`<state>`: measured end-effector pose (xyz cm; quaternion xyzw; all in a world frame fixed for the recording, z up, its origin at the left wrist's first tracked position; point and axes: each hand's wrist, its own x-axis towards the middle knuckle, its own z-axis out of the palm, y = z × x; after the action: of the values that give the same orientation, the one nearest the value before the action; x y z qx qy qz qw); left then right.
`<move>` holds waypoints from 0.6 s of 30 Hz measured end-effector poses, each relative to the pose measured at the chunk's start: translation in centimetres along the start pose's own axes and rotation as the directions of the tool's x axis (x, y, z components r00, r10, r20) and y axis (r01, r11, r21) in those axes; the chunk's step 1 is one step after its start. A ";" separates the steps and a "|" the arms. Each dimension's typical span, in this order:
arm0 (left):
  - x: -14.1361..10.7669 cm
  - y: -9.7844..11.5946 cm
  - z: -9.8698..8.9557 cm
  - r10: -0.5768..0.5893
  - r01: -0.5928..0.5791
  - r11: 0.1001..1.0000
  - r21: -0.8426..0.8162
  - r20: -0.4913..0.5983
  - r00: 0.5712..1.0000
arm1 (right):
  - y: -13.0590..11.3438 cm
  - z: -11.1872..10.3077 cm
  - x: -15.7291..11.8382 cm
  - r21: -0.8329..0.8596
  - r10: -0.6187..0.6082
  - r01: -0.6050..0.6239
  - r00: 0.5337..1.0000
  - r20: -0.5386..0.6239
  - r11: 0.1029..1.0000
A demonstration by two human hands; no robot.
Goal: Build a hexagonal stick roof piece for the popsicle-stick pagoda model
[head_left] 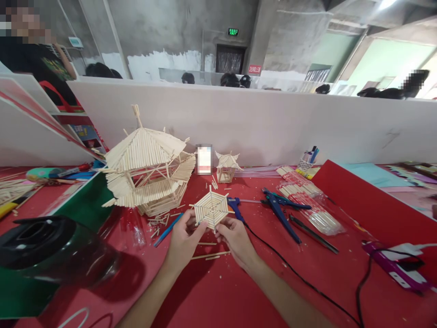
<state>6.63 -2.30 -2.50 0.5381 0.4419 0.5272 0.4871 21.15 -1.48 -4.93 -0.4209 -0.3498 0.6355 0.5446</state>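
Between my two hands is a six-sided panel of wooden sticks (212, 208), webbed with rings and spokes, raised over the red table. My left hand (187, 234) pinches its lower left edge between thumb and fingers. At the lower right edge, my right hand (236, 237) grips it the same way. Just behind the panel lies a blue glue gun (234, 206), partly hidden by it. A large stick pavilion (150, 168) with a tiered roof stands to the left. Farther back is a tiny stick pavilion (228, 166). Loose sticks (210, 256) lie beneath my hands.
A dark water bottle (64, 250) stands at the near left. On the right are blue cutting pliers (282, 214), a dark slim tool (314, 233), bagged sticks (314, 207) and a purple power strip (392, 269). A black cord crosses the table. A white partition (266, 123) runs behind.
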 end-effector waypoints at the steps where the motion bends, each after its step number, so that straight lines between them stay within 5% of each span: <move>1: 0.0 0.0 0.0 -0.003 0.003 1.000 -0.009 -0.010 1.000 | -0.1 0.0 0.0 0.030 0.014 -0.014 1.000 0.013 0.999; 18: 0.2 -0.5 -0.3 0.073 -0.069 0.995 0.066 -0.062 0.995 | -1.0 -0.3 -0.2 -0.163 -0.020 0.032 0.997 0.072 0.986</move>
<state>6.37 -2.05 -3.01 0.5513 0.4546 0.5468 0.4364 21.85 -1.56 -4.13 -0.4370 -0.4253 0.6118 0.5039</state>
